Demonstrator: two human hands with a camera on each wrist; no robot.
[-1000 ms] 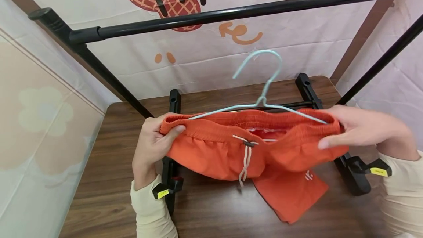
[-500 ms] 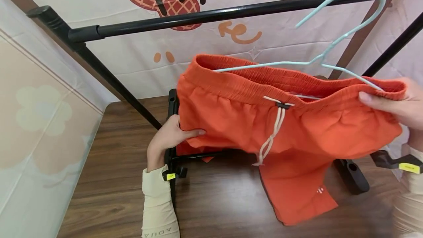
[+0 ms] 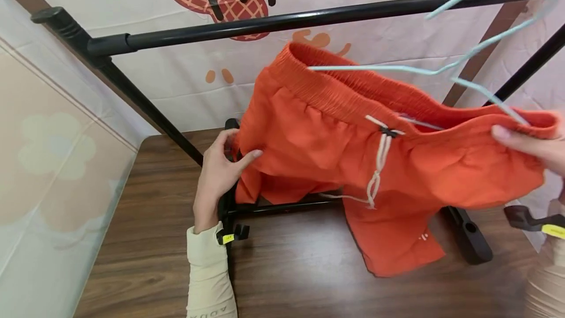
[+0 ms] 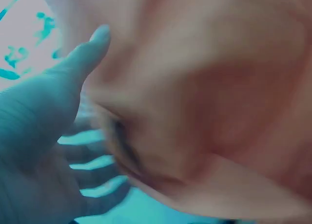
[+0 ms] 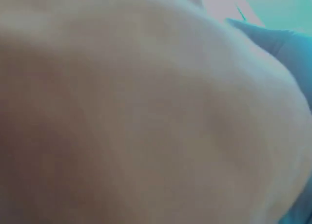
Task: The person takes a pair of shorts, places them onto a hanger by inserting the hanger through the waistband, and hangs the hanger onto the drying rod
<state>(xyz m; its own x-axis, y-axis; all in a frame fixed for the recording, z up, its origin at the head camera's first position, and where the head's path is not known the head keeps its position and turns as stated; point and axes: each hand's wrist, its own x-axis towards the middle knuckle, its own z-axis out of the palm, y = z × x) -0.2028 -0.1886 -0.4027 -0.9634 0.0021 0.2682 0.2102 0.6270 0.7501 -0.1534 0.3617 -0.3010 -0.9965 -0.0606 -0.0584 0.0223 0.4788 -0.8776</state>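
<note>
Orange shorts (image 3: 304, 126) with a white drawstring (image 3: 380, 161) hang tilted, the waistband higher on the left. Inside the waistband sits a pale blue wire hanger (image 3: 375, 68); its hook is up at the right. My right hand (image 3: 536, 148) grips the waistband's right end, thumb in front and fingers hidden behind. At the left side of the shorts my left hand (image 3: 218, 173) has thumb and fingers spread. The left wrist view shows these fingers (image 4: 92, 151) fairly straight beside and partly behind the cloth; whether they touch it I cannot tell. Cloth fills most of the right wrist view.
A black garment rack's top bar (image 3: 282, 21) crosses behind the shorts, with the hanger hook in front of its right part. Its black feet (image 3: 470, 237) stand on a brown wooden surface (image 3: 145, 239). A printed cloth (image 3: 176, 72) hangs behind.
The shorts and hanger have moved up and right, with the right hand gripping the waistband. My left hand has left the waistband and gone lower, to the side of the shorts, where its fingers spread.
</note>
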